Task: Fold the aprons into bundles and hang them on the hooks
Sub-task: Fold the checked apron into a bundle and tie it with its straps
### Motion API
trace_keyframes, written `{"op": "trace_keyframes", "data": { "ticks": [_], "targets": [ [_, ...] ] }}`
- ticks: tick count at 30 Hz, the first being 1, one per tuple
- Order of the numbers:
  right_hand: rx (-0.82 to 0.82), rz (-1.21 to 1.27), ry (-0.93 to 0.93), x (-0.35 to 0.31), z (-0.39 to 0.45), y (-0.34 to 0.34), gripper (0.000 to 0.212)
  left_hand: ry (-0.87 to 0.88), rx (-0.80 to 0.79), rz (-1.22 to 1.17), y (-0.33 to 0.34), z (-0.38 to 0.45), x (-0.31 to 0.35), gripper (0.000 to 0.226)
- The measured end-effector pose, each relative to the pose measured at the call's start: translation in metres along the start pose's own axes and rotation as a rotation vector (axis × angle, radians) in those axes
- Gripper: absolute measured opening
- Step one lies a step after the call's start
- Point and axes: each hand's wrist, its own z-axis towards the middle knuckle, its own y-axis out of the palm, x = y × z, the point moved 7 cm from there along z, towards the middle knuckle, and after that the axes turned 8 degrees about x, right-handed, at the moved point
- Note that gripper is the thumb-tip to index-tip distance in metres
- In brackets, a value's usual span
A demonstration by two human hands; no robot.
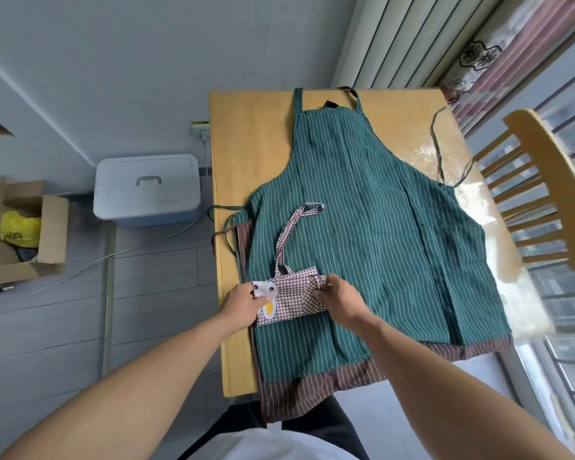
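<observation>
A small red-and-white checked apron point(291, 295), folded into a bundle with a cartoon patch on its left end, lies on a green striped apron point(362, 234) spread flat over the wooden table point(246, 144). Its checked neck strap point(294, 227) loops away from me. My left hand point(244, 302) pinches the bundle's left end, thumb on the patch. My right hand point(341, 298) grips the right end, where a checked tie is gathered. A brown striped apron point(329, 381) lies beneath the green one, showing at the near edge and left side.
A wooden chair point(551, 194) stands at the table's right, by a window with curtains point(478, 48). On the floor to the left sit a white-lidded plastic box point(146, 189) and an open cardboard box point(17, 237). A wall socket point(201, 127) has a cable trailing down.
</observation>
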Motion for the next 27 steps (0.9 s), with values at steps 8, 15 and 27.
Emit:
{"op": "trace_keyframes", "data": {
  "ticks": [8, 15, 27],
  "targets": [
    [0.119, -0.2, 0.077, -0.01, 0.024, 0.004, 0.02, -0.059, 0.164, 0.069, -0.009, 0.006, -0.006, 0.028],
    [0.227, -0.065, 0.111, -0.004, 0.017, 0.0, 0.047, 0.282, 0.327, 0.427, -0.014, -0.012, 0.031, 0.044],
    [0.162, 0.107, 0.17, -0.003, 0.028, -0.001, 0.068, 0.294, 0.245, 0.333, -0.012, 0.012, 0.037, 0.021]
  ]
}}
